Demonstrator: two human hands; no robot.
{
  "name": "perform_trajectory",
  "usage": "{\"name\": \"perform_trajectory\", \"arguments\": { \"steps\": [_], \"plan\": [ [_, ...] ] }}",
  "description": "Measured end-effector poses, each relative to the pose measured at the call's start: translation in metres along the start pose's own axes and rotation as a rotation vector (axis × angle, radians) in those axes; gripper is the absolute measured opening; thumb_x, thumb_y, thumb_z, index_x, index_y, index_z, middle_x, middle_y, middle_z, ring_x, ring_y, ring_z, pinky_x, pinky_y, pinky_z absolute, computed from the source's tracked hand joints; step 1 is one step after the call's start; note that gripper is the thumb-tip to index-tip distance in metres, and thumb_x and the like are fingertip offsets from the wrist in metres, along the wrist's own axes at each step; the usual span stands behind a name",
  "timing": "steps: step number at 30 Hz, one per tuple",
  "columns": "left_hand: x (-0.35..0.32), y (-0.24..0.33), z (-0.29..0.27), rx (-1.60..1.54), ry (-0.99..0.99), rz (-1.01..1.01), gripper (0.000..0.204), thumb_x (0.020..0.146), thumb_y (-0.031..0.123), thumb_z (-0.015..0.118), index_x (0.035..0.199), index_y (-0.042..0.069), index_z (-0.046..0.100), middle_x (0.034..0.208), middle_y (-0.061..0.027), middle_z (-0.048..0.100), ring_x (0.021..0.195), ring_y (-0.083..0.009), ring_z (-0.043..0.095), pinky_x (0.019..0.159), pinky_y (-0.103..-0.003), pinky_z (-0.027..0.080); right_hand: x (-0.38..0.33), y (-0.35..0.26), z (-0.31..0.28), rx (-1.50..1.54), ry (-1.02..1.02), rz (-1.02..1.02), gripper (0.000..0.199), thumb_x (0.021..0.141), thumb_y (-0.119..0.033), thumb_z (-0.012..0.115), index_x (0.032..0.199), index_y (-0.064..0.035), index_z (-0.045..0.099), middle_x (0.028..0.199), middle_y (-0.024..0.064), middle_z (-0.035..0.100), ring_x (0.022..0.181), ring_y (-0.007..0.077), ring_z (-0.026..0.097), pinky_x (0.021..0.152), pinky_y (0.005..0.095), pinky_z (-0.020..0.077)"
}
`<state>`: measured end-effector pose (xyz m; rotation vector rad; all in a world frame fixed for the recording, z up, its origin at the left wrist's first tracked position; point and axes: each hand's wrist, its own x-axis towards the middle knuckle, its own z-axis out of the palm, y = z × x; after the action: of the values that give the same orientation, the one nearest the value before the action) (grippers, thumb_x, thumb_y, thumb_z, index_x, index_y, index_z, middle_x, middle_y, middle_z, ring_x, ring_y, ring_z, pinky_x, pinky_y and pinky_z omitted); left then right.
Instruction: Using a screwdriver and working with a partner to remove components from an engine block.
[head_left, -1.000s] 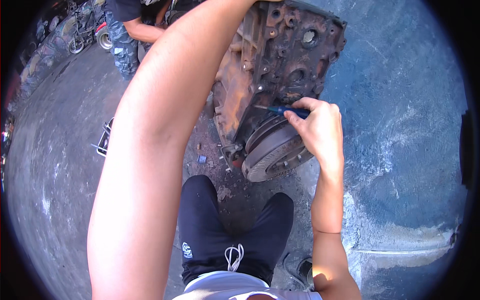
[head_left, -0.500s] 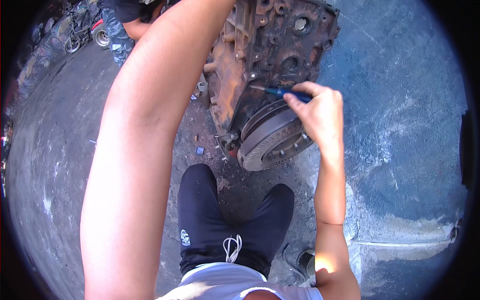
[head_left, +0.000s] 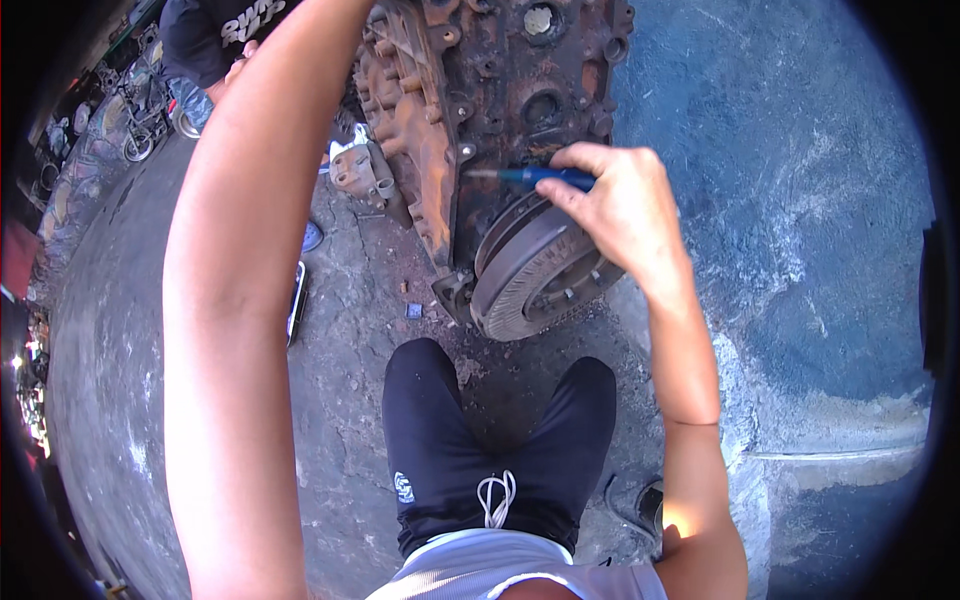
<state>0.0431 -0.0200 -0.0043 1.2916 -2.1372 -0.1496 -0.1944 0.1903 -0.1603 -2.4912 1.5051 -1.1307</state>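
Observation:
A blue-handled screwdriver (head_left: 558, 178) is pinched between the thumb and fingers of my right hand (head_left: 625, 205). Its metal shaft points left, and the tip meets the inner edge of a flange on a rusty engine block (head_left: 500, 115). Just below that hand is a large ribbed pulley wheel (head_left: 508, 300) on the block's near end. My left arm (head_left: 235, 250) stretches up past the top edge beside the block, so the left hand is out of the picture.
Left of the block, a cast metal part (head_left: 360, 175) lies on the concrete floor. A small blue square piece (head_left: 414, 311) is near my knee. Another person (head_left: 205, 45) in a dark cap is at upper left, with a small bike (head_left: 138, 145) behind. A blue painted surface (head_left: 780, 200) spans the right.
My view has shifted, so the block sits farther left and the cast part shows beside it. The screwdriver stays in my right hand at the flange edge. The other person's capped head has come into view.

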Motion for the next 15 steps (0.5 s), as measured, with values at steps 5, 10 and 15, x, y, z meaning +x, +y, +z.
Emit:
{"name": "perform_trajectory", "arguments": {
  "steps": [5, 10, 15],
  "plan": [
    [0.003, -0.005, 0.007, 0.064, 0.070, 0.048, 0.051, 0.089, 0.042, 0.063, 0.112, -0.002, 0.070, 0.109, -0.0194, 0.071, 0.104, -0.0279, 0.065, 0.096, -0.035, 0.047, -0.011, -0.003, 0.005, -0.068, -0.012, 0.042, 0.021, 0.079, -0.024, 0.079, 0.092, -0.0083, 0.076, 0.072, 0.0178, 0.069, 0.070, 0.0341, 0.071, 0.066, 0.0415, 0.0563],
    [0.005, -0.014, 0.006, 0.072, 0.105, 0.045, 0.052, 0.088, 0.042, 0.064, 0.113, -0.003, 0.070, 0.111, -0.0204, 0.070, 0.105, -0.0282, 0.065, 0.096, -0.035, 0.047, -0.003, -0.009, -0.002, -0.102, 0.008, 0.135, 0.022, 0.079, -0.025, 0.077, 0.092, -0.0062, 0.075, 0.076, 0.0198, 0.070, 0.076, 0.0374, 0.071, 0.069, 0.0448, 0.0564],
    [0.018, -0.016, 0.012, 0.029, 0.060, 0.069, 0.055, 0.088, 0.045, 0.062, 0.111, -0.005, 0.069, 0.112, -0.0250, 0.069, 0.108, -0.0347, 0.065, 0.095, -0.038, 0.049, 0.006, -0.028, -0.001, -0.283, -0.143, 0.084, 0.020, 0.080, -0.024, 0.076, 0.088, -0.0057, 0.074, 0.076, 0.0211, 0.069, 0.076, 0.0381, 0.070, 0.069, 0.0452, 0.0565]
  ]
}}
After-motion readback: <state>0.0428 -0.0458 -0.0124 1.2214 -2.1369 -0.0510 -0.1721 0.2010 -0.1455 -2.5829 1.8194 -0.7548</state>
